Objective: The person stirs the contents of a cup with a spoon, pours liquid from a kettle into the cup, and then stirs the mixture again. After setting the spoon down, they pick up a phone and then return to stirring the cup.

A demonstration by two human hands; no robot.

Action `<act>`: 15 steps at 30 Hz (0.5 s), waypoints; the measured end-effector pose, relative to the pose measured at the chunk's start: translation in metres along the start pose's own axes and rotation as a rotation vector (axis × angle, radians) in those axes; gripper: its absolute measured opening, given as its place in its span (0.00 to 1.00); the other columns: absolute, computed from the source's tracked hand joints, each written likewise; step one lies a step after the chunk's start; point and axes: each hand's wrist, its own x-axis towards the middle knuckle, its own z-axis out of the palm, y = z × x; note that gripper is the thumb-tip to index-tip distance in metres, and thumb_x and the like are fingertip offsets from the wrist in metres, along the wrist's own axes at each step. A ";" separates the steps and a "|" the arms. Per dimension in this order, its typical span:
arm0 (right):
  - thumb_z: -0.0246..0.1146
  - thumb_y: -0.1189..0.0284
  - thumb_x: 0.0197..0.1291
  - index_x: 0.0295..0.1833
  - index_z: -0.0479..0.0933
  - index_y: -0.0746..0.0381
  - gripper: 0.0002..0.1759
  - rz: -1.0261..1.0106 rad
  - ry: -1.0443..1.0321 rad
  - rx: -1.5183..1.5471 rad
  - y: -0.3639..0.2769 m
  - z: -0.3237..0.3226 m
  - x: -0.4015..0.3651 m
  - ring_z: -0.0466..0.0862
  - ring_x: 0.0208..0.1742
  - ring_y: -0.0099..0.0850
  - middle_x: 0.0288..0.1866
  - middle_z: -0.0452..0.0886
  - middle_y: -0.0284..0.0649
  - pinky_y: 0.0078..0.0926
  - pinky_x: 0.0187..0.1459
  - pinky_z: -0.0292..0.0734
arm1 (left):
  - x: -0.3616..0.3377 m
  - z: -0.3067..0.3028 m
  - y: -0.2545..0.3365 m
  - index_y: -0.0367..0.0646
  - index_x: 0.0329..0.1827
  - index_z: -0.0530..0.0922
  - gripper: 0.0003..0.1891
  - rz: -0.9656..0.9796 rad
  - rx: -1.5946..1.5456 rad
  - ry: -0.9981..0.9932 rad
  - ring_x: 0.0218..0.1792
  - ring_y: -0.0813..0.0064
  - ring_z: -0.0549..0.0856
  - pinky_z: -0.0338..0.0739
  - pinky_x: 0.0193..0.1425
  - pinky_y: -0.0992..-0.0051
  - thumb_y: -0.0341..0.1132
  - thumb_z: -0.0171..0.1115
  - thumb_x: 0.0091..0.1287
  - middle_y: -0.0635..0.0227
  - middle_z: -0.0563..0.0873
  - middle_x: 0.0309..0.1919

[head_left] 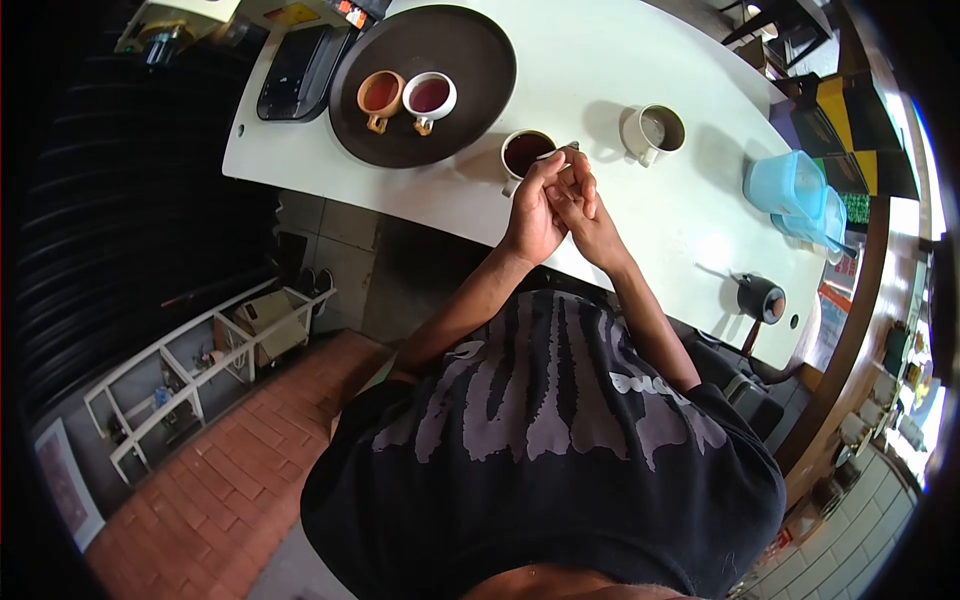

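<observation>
My left hand (540,212) and my right hand (592,222) meet over the near edge of the white table (640,230), fingers curled and pressed against each other. A small shiny bit shows at their fingertips; I cannot tell what it is. Just behind my left hand stands a pale mug (508,184) of dark tea, partly covered by the fingers. To the right of the hands sits a second pale mug (640,140), its inside light. A brown cup (378,92) and a white cup (432,98), both with reddish drinks, stand side by side on a round dark tray (440,40).
At the table's left end is a black appliance (300,75). Light-blue plastic containers (785,185) stand toward the right, with a small black pot (760,298) nearer me. A white metal frame rack (190,380) is on the floor at left, beside red brick paving (230,460).
</observation>
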 end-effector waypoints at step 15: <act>0.70 0.71 0.72 0.57 0.81 0.66 0.14 -0.252 0.329 -0.063 -0.006 -0.020 0.013 0.84 0.40 0.21 0.41 0.87 0.36 0.23 0.47 0.79 | -0.011 -0.066 -0.008 0.39 0.57 0.77 0.29 1.109 1.505 0.497 0.53 0.60 0.79 0.76 0.58 0.61 0.45 0.77 0.59 0.59 0.79 0.52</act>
